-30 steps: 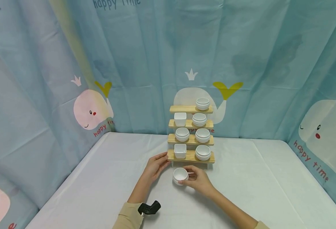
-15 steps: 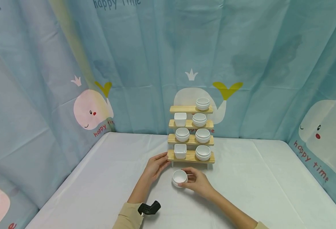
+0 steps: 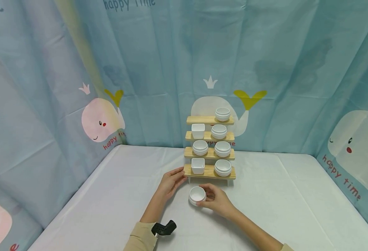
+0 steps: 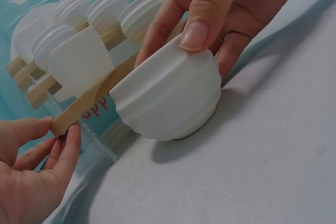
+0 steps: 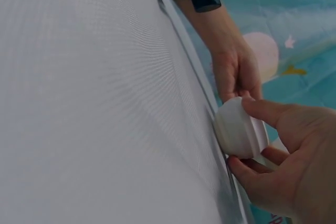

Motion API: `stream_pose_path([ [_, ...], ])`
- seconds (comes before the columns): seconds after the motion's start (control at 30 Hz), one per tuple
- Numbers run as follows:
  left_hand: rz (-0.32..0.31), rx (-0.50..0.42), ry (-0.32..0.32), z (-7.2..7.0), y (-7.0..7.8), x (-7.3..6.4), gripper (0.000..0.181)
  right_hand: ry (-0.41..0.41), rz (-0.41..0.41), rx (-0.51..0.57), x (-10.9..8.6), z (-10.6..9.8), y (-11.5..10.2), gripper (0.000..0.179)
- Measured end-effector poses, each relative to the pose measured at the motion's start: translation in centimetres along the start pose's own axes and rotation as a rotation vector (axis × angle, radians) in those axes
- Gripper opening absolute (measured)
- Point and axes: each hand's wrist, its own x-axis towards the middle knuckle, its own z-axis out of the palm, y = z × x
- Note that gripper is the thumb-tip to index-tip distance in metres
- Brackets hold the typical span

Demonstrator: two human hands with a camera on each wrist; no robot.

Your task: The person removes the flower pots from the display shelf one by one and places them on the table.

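My right hand (image 3: 217, 199) grips a small white round bowl (image 3: 197, 196) by its right side, with the thumb at the rim. This bowl, ribbed on the outside, is low over the white cloth in front of a stepped wooden stand (image 3: 209, 172). In the left wrist view, the fingers of my left hand (image 4: 34, 166) pinch the left end of the stand's lowest board. Small white bowls, some square and some round, sit on the stand's four-step rise of several boards. The top board bears a single round bowl (image 3: 222, 114) at its right end.
White cloth (image 3: 281, 202) covers the table around the stand. Blue curtains (image 3: 159, 69) with whale prints hang behind and along both sides. A black wrist-worn device (image 3: 163, 228) sticks out by the left sleeve.
The right hand has brought the bowl slightly nearer to me, away from the stand, and then stayed nearly still. The left hand keeps its place at the lowest board.
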Motion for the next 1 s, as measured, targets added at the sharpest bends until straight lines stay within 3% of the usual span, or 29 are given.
stream_pose_path([
  [1.0, 0.008, 0.003, -0.015, 0.0, 0.0, -0.1, 0.043, -0.006, 0.020, -0.026, 0.0, -1.5, -1.6, 0.058],
])
